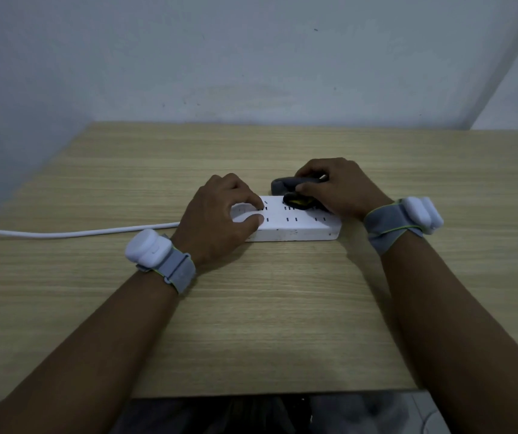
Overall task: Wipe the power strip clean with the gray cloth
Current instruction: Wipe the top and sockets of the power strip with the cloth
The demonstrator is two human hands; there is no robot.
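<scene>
A white power strip (295,225) lies flat on the wooden table, its sockets facing up. My left hand (217,214) rests on its left end, thumb and fingers pressing the top. My right hand (337,187) is closed around a bunched gray cloth (289,184) at the strip's far right part. A dark fold of the cloth with a yellow patch (300,202) touches the strip's top. The strip's right end is partly hidden under my right hand.
The strip's white cable (73,234) runs left across the wooden table (251,324) to the frame's edge. A pale wall stands right behind the table. Both wrists carry white devices on gray bands. The table's near edge is low in the frame.
</scene>
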